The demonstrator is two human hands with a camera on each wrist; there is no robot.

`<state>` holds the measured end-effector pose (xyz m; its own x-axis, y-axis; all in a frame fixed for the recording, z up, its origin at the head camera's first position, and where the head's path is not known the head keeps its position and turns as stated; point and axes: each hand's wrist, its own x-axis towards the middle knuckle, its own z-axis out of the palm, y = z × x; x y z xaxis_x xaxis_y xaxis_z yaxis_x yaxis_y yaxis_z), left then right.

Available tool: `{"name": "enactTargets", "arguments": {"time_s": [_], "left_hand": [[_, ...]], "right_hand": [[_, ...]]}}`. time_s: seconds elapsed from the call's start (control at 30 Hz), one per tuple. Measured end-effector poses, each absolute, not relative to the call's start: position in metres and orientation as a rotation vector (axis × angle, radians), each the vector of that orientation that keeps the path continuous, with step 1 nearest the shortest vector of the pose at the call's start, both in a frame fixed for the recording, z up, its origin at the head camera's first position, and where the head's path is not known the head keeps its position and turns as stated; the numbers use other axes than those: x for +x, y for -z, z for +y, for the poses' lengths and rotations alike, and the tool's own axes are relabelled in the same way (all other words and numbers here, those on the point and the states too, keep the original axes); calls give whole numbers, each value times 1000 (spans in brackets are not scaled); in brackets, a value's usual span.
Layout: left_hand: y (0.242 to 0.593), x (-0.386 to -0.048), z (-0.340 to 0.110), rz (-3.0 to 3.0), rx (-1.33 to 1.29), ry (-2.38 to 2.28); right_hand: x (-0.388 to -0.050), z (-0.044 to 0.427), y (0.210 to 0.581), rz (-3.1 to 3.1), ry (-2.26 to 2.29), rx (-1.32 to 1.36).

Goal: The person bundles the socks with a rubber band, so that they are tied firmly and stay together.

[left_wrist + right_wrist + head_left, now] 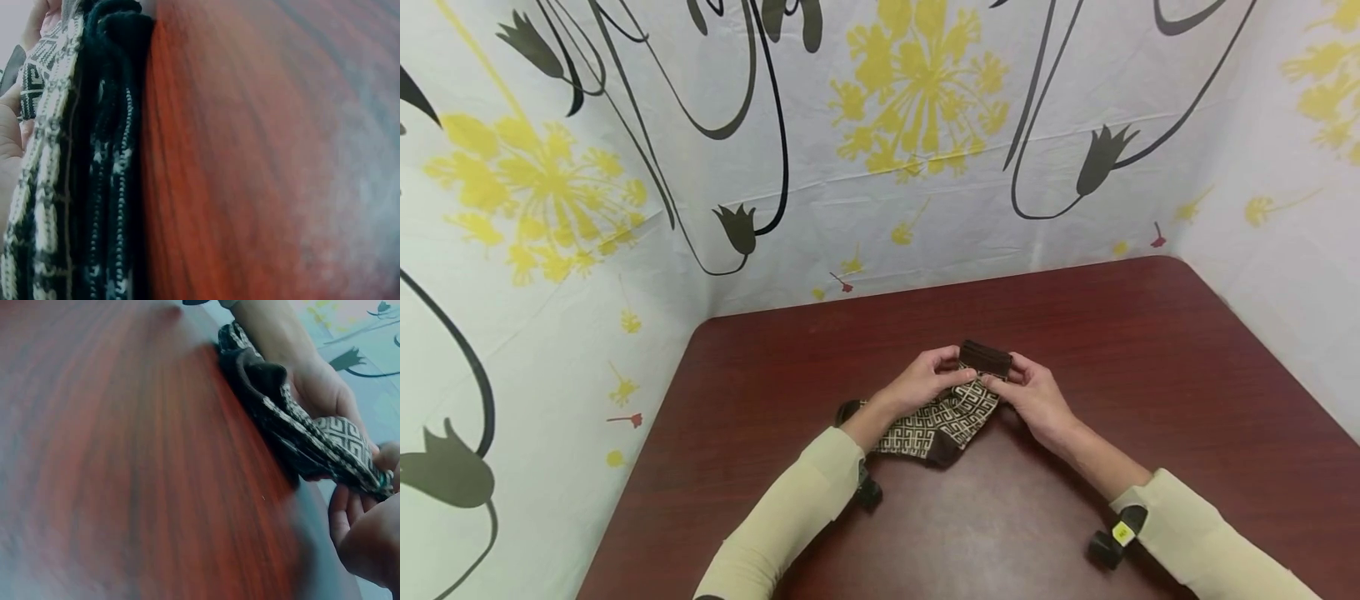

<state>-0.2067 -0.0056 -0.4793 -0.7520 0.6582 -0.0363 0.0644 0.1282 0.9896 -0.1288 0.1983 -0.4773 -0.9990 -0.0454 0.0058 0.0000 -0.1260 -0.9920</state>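
Note:
Brown-and-cream socks (917, 435) with a geometric key pattern lie bent on the table, seemingly one on the other. Their dark heel (943, 450) points toward me, and the dark toe is partly behind my left forearm. The brown cuff (986, 358) is raised at the far end. My left hand (922, 382) pinches its left side, thumb on the near face; my right hand (1036, 398) pinches the right side likewise. Layered sock edges (53, 162) fill the left of the left wrist view. In the right wrist view, the patterned fabric (342, 434) shows between both hands.
A dark red wood-grain table (1150, 358) has rounded far corners. White cloth walls (805, 250) printed with yellow and grey flowers stand around its back and sides. Small black cameras are strapped at the left wrist (868, 492) and right wrist (1105, 550).

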Motion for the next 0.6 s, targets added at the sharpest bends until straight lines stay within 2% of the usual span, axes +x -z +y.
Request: {"name": "enactTargets", "arguments": {"time_s": [0.2, 0.47, 0.6], "left_hand": [[480, -209, -6, 1930, 679, -1644], [480, -209, -6, 2113, 687, -1506], [481, -209, -6, 2124, 711, -1483]], "right_hand": [[-131, 204, 477, 1930, 2316, -63], [-125, 198, 467, 2227, 2121, 193], [-126, 197, 464, 2166, 2103, 147]]}}
